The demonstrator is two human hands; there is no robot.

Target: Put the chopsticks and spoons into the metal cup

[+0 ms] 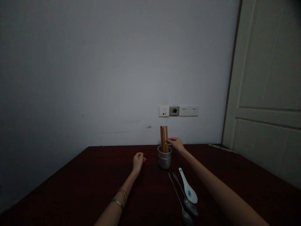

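A grey metal-looking cup (164,160) stands upright on the dark red table, with several wooden chopsticks (163,139) upright inside it. From the right, my right hand (176,143) reaches over the cup's rim, its thumb and fingertips pinched on a chopstick (166,135) at the right of the bunch. How many chopsticks it grips is too small to tell. Left of the cup, apart from it, my left hand (138,160) rests near the tabletop with fingers curled in and nothing visible in them. Bangles circle the left wrist.
In front of the cup lie a white ceramic spoon (188,188) with a blue mark and two metal spoons (191,207) (175,186), handles toward the cup. Behind the table (77,185) is a wall with sockets (188,110). A pale door (265,94) stands at right.
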